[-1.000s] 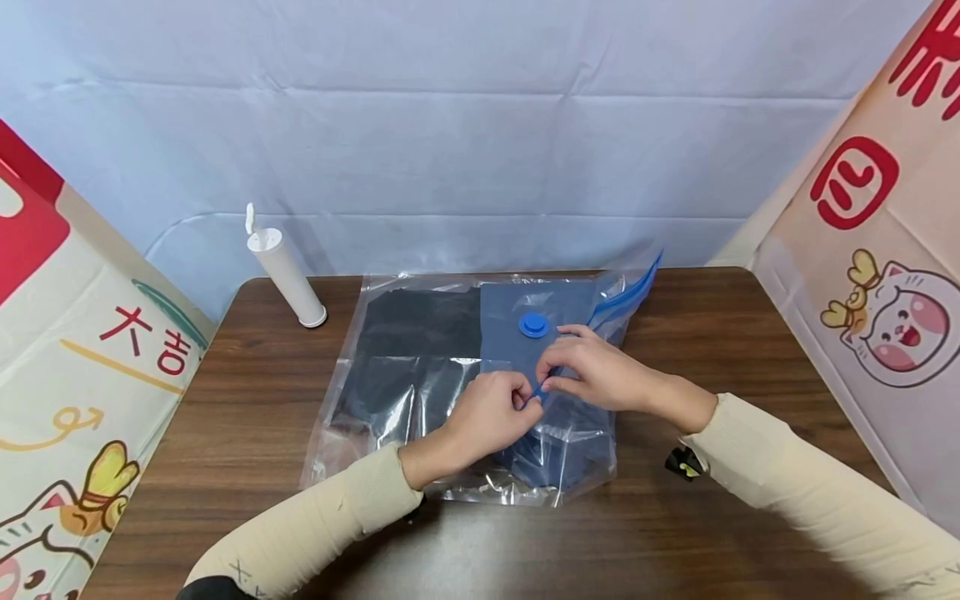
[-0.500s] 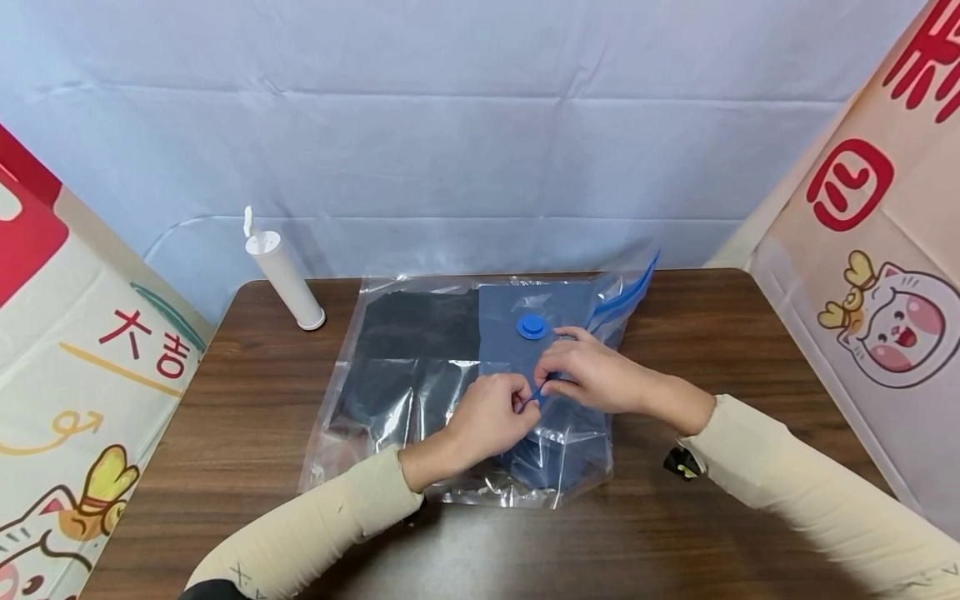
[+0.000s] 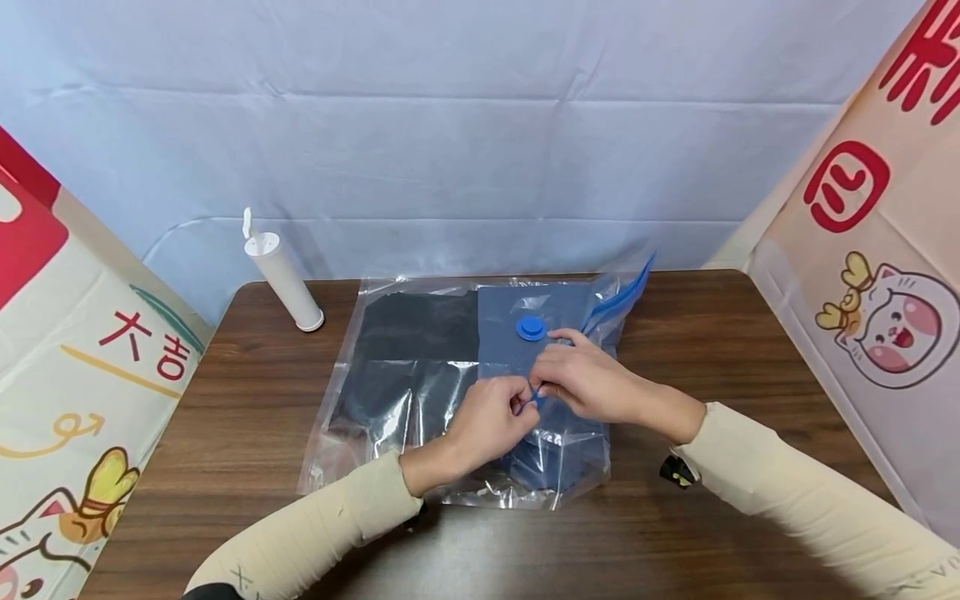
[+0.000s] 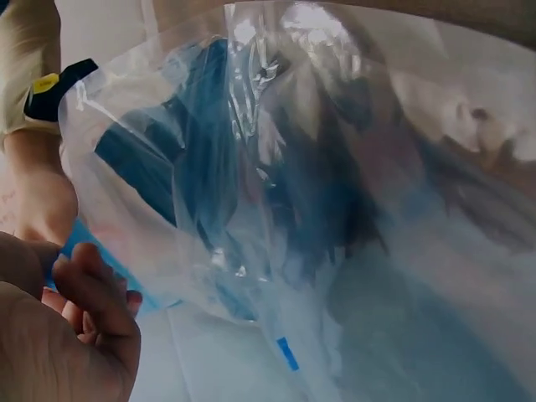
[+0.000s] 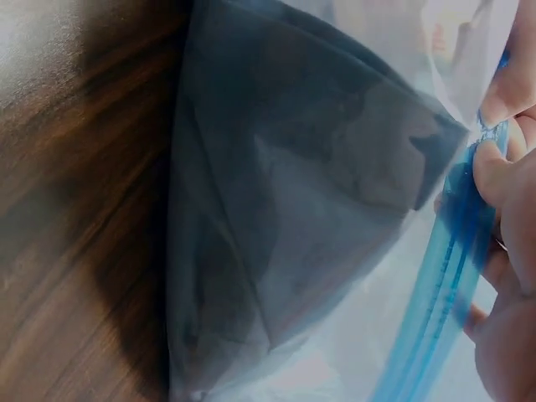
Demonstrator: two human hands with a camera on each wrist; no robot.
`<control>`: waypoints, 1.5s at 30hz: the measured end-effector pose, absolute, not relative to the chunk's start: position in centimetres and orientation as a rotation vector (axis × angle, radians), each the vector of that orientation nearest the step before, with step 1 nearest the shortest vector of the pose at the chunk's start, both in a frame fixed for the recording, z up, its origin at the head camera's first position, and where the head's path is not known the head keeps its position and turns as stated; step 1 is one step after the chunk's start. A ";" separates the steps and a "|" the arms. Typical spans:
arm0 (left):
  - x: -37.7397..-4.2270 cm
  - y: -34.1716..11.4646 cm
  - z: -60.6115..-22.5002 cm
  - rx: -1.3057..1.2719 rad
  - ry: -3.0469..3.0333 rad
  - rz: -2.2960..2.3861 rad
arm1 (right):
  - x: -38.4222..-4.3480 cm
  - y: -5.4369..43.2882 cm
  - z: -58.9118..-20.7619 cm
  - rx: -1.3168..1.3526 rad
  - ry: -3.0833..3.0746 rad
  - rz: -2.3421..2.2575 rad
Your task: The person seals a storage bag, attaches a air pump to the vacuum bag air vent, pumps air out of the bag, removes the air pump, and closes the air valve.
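A clear plastic storage bag [image 3: 324, 454] lies on the table with a black folded cloth [image 3: 420, 325] and a blue-grey one [image 3: 497, 333] inside. On its upper face is a round blue valve [image 3: 532, 327]. My left hand [image 3: 487, 421] and right hand [image 3: 588, 379] meet over the bag's right part, each pinching its blue zip strip [image 5: 440, 268] between thumb and fingers. The strip's far end rises at the back right. In the right wrist view the right thumb [image 5: 492, 172] presses the strip. The left fingers [image 4: 105, 301] curl at it in the left wrist view.
A white cylinder with a small upright handle [image 3: 285, 279], like a hand pump, stands at the table's back left corner. The brown wooden table [image 3: 225, 417] ends at a pale cloth backdrop [image 3: 450, 167]. Printed banners [image 3: 885, 317] hang at both sides.
My right hand has shifted slightly left, closer to the left hand, still pinching the strip. The left hand stays nearly in place. The whole head view has drifted a little.
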State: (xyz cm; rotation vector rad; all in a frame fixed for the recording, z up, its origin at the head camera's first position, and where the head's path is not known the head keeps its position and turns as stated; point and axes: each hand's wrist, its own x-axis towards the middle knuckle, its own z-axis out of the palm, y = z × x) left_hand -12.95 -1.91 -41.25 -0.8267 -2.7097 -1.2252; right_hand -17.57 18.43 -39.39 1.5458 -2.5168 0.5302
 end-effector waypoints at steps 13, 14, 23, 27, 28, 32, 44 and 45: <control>-13.5 -2.4 -41.3 -0.766 -2.755 -1.274 | -17.9 19.0 -38.6 1.505 -2.624 0.589; -13.5 -2.4 -41.3 -0.770 -2.755 -1.261 | -17.9 19.1 -38.6 1.510 -2.637 0.597; -13.2 -2.2 -41.3 -0.793 -2.722 -1.170 | -17.9 18.8 -39.0 1.545 -2.647 0.675; -13.0 -2.2 -41.6 -0.809 -2.687 -1.164 | -17.8 18.6 -39.3 1.546 -2.586 0.660; -12.9 -2.2 -41.7 -0.819 -2.678 -1.165 | -17.8 18.5 -39.3 1.547 -2.572 0.655; -13.0 -2.4 -42.0 -0.848 -2.649 -1.170 | -17.7 18.4 -39.5 1.527 -2.557 0.643; -13.7 -2.9 -41.3 -0.826 -2.812 -1.189 | -17.7 18.5 -39.4 1.461 -2.620 0.588; -13.7 -3.0 -41.3 -0.831 -2.816 -1.173 | -17.7 18.5 -39.5 1.458 -2.624 0.590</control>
